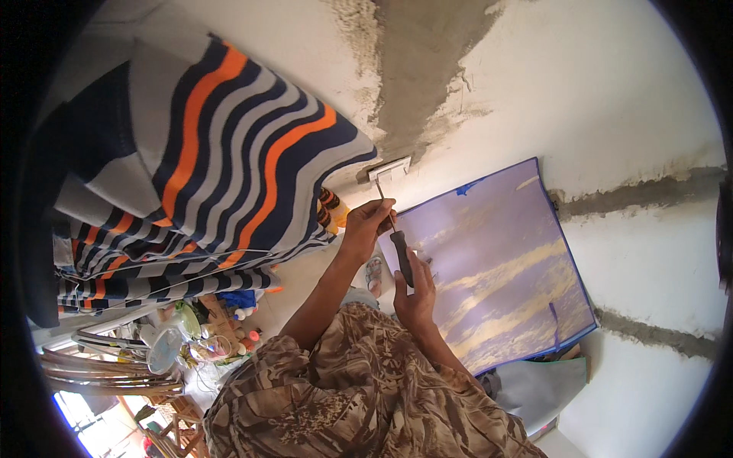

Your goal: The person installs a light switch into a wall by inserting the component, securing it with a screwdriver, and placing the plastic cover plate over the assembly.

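A screwdriver (402,256) with a black handle runs slantwise up toward a small white wall plate (390,169). My right hand (416,295) is closed around the lower part of its handle. Higher up, the fingers of my left hand (369,222) pinch together at the metal shaft. The thin tip reaches the plate's lower left side; whether it sits in a screw is too small to tell. The plate is fixed to the wall at the foot of a grey cement patch (416,69).
A striped cloth (252,153) in navy, grey and orange hangs close on the left. To the right, a large purple and yellow panel (489,259) leans against the white wall. Cluttered household items (206,336) and bundled canes (107,372) lie at lower left.
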Action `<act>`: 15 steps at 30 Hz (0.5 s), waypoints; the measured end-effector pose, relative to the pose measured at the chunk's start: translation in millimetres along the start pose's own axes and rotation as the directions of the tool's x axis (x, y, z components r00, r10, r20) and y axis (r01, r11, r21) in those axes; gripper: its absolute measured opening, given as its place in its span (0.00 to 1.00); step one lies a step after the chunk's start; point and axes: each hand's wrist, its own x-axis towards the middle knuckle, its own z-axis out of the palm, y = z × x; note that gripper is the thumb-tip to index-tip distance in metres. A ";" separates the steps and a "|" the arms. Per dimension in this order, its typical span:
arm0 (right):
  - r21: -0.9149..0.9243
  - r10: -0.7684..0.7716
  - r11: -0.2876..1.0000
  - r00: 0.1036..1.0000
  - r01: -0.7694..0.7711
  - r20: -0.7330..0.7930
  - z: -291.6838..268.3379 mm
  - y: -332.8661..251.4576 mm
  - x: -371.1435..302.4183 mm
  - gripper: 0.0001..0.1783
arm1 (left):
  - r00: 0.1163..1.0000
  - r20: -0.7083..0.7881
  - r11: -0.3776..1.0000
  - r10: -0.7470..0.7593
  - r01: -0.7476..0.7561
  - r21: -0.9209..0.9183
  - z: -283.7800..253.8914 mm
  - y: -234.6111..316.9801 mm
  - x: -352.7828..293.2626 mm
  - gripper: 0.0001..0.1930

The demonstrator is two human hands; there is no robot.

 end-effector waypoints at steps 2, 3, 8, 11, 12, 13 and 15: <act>0.626 0.497 0.545 0.816 -0.558 0.295 -10.3 -4.5 -2.2 0.29 | 0.999 0.002 0.999 -0.033 0.033 -0.025 -0.7 1.5 1.6 0.12; 0.717 0.565 0.077 0.623 -0.693 0.541 -14.6 -7.5 -1.7 0.30 | 1.000 -0.006 1.000 -0.024 0.024 -0.016 1.4 2.1 1.6 0.13; 0.558 0.487 0.692 0.867 -0.458 0.107 -18.7 -23.3 12.4 0.23 | 1.000 -0.017 1.000 0.019 -0.019 0.013 7.8 0.6 4.0 0.14; 0.223 0.237 0.947 0.971 -0.233 0.008 -18.9 -16.3 13.5 0.27 | 0.999 -0.037 1.000 0.019 -0.019 0.015 6.6 -2.9 5.2 0.15; 0.061 0.103 0.992 0.992 -0.107 0.067 -18.8 -6.3 10.5 0.33 | 0.999 -0.020 1.000 0.029 -0.028 0.003 4.5 -3.8 4.8 0.15; 0.053 0.086 0.994 0.993 -0.091 0.083 -15.5 0.3 6.5 0.32 | 0.999 0.003 0.999 0.033 -0.033 -0.005 2.1 -4.9 3.9 0.16; 0.383 0.401 0.804 0.890 -0.455 0.217 -9.1 3.2 -7.9 0.24 | 0.998 0.055 1.000 -0.010 0.011 -0.010 2.5 1.3 3.1 0.16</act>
